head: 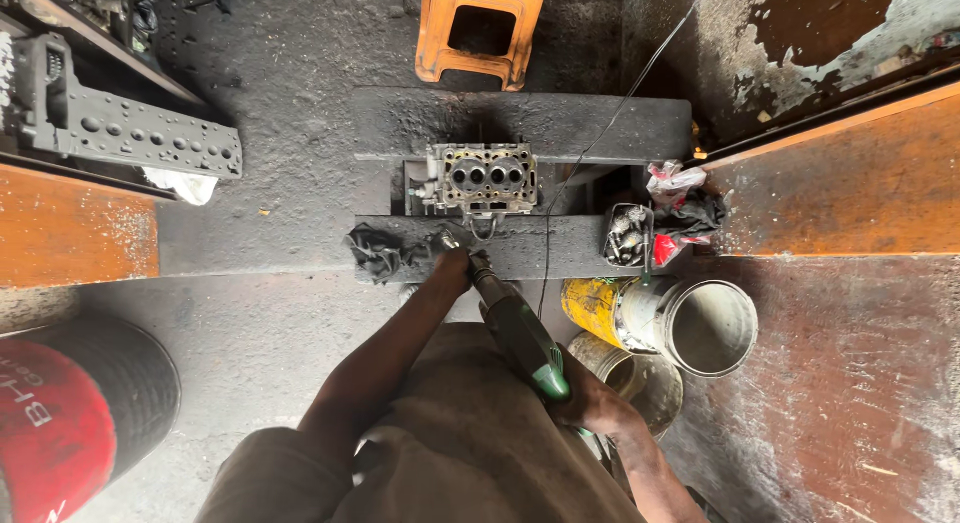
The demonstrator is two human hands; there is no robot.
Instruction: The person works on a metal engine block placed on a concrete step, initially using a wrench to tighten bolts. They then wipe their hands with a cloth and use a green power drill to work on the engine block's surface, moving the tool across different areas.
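The cylinder head (484,177) sits on two dark beams (520,245) on the floor, just below the orange stool (480,31); the right hand (592,401) is clenched on the rear grip of the green power tool (520,333), whose nose points up toward the head's near edge; the left hand (452,270) reaches to the tool's nose, its fingers hidden, so I cannot tell their grip. A thin cable (590,148) crosses just right of the head; it could likely snag. The crumpled rag (378,251), left of the tool's nose, might catch a spinning tip.

Grimy metal cylinder head (484,178), probably plastic drill (520,333)
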